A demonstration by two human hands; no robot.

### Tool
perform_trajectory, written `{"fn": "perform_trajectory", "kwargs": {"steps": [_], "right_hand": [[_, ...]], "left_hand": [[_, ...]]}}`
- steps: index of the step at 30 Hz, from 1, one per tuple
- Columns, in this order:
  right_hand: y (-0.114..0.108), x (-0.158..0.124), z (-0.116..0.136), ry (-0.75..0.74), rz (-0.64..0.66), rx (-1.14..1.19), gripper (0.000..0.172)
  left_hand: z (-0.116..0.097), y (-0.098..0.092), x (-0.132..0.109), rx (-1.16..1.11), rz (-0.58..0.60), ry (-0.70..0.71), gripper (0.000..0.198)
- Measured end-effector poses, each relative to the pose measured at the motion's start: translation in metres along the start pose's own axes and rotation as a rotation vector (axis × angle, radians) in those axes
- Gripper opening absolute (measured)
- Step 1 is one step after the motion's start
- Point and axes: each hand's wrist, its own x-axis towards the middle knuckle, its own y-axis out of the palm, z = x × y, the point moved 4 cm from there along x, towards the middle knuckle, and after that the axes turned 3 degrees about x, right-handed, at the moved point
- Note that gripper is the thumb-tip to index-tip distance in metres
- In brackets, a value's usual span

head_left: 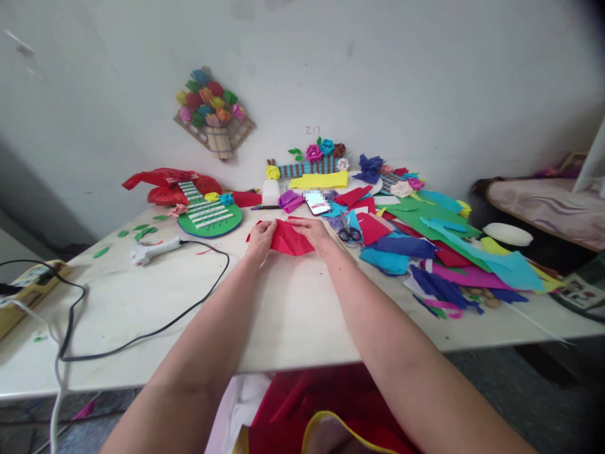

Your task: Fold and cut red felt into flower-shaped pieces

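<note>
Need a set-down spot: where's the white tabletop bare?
White tabletop: bare between left forearm and right forearm, nearer than the creased red paper sheet; also between the white pistol-shaped glue gun and its looping black cord. Crowded: far edge; right side, heaped with loose multicoloured paper.

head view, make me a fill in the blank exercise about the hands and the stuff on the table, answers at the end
1. The left hand and the right hand hold a sheet that is ____ in colour.
2. As the person sees it, the glue gun lies to the ____ of both hands.
3. The scissors lie to the ____ of both hands.
4. The rounded body of the guitar-shaped craft is mainly ____.

Missing words: red; left; right; green
</note>
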Motion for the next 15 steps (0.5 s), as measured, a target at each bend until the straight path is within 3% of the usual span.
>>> {"fn": "perform_trajectory", "kwargs": {"steps": [15], "right_hand": [[0.004,-0.007,0.012,-0.019,-0.003,-0.134,0.027]], "left_hand": [[0.006,-0.002,0.003,-0.089,0.011,-0.010,0.028]]}}
